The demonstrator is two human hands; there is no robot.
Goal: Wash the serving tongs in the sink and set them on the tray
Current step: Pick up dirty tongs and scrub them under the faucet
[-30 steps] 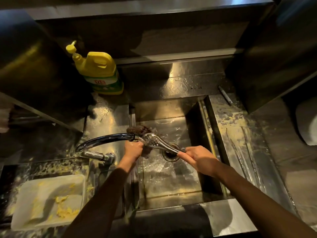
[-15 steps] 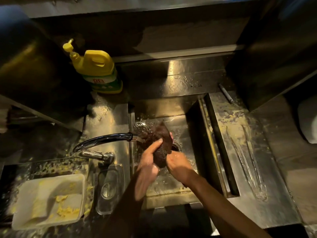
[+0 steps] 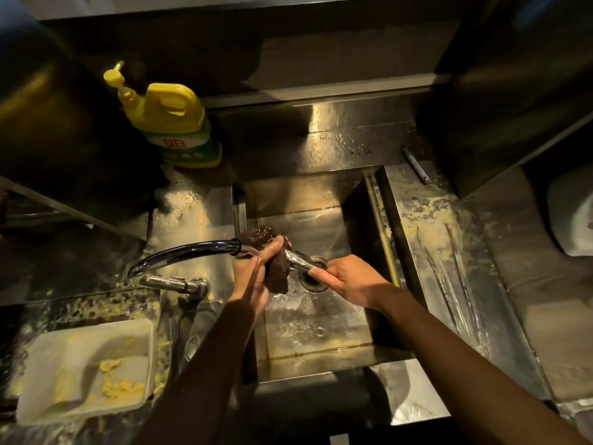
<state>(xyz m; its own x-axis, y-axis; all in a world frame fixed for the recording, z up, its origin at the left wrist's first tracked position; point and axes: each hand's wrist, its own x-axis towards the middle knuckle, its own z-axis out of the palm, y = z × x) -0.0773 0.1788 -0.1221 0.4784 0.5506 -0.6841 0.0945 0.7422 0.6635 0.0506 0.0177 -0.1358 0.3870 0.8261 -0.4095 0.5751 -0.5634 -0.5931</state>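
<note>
The metal serving tongs [image 3: 300,262] lie level over the steel sink [image 3: 321,342], just above the drain. My right hand [image 3: 348,277] grips their handle end. My left hand [image 3: 256,277] holds a dark brown scouring sponge [image 3: 277,268] wrapped round the tongs' head, right under the faucet spout [image 3: 192,253]. The head of the tongs is hidden by the sponge. A steel tray [image 3: 500,303] to the right of the sink holds thin metal tongs [image 3: 449,284].
A yellow dish-soap jug [image 3: 170,123] stands behind the sink at the left. A white tub [image 3: 86,367] with yellow scraps sits at the front left. A pen-like stick [image 3: 416,169] lies at the back right, and a white dish [image 3: 574,216] at the far right.
A second ago the sponge lay behind the tongs' bare head. Then my hands drew together, rubbing the sponge on the tongs. Now they are apart again with the sponge round the head.
</note>
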